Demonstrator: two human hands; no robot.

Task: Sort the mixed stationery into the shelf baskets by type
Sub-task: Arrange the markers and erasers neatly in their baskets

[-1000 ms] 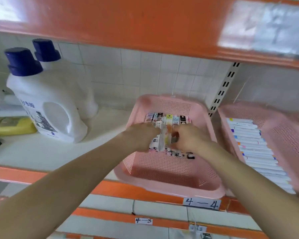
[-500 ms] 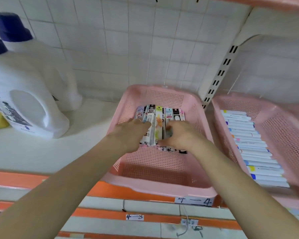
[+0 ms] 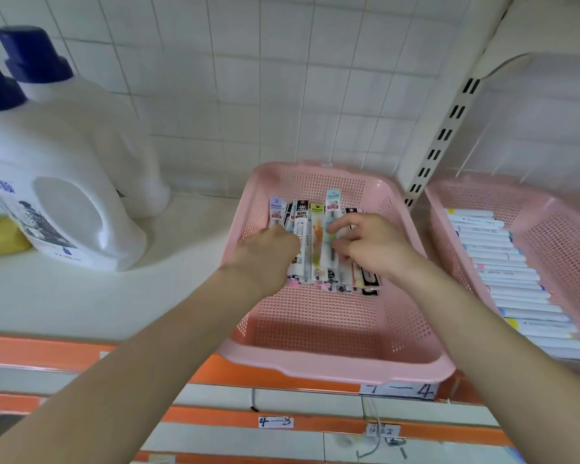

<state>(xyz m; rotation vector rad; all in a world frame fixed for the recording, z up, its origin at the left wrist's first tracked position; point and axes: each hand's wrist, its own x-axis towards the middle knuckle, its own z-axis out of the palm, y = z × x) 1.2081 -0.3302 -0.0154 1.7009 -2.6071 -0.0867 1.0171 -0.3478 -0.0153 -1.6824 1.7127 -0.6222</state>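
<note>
A pink mesh basket stands on the white shelf in the middle of the view. Its far half holds a row of narrow packaged pens lying side by side. My left hand sits at the row's left end with its fingers curled down over the packs. At the right end, my right hand pinches the packs, with a finger lying across the teal-topped one. The fingertips of my left hand are hidden.
A second pink basket on the right holds a row of white markers. Two white detergent bottles with blue caps and a yellow item stand on the left. A slotted shelf upright rises between the baskets.
The view has come closer and lower under the upper shelf. My hands stay on the pen packs but sit slightly farther apart, and the teal-topped pack now sticks out toward the back.
</note>
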